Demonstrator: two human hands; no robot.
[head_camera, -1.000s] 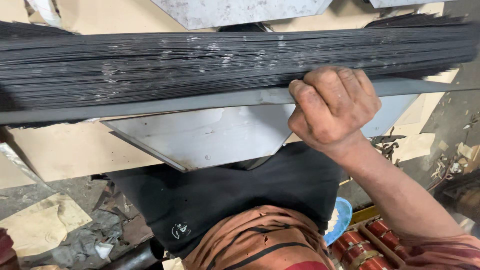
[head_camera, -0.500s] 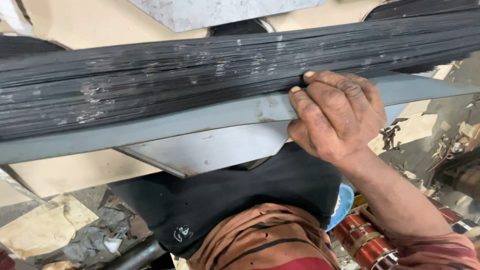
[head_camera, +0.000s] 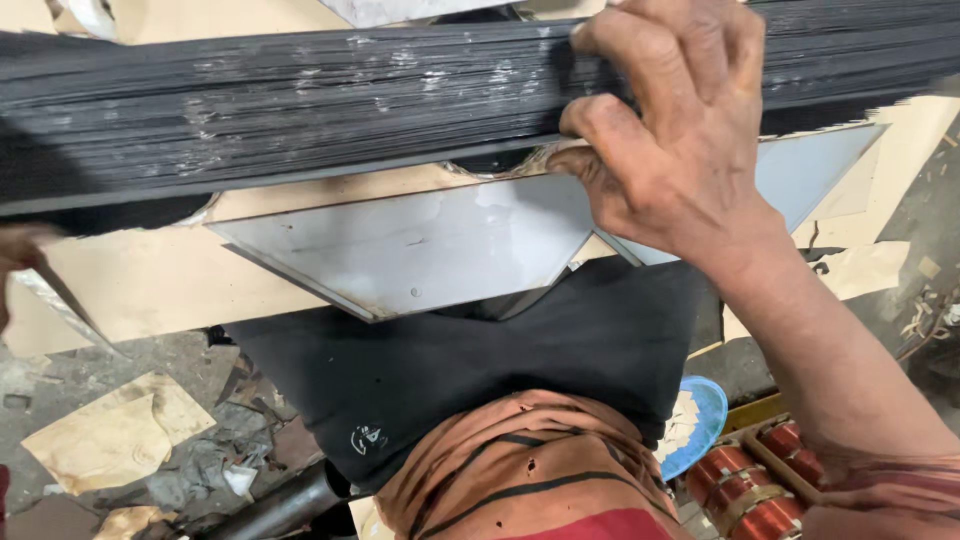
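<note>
Dark thin metal sheets form a long stack that crosses the head view from left to right, at the far side. The right hand grips this stack near its right part, fingers curled over the top and thumb pressed on the lower edge. At the left edge only a small part of the left hand shows, and I cannot tell what its fingers do. Just below the stack lies a grey metal plate with a pointed shape, on brown cardboard. Nearer are a black cloth, a blue plate and copper coils at the right.
</note>
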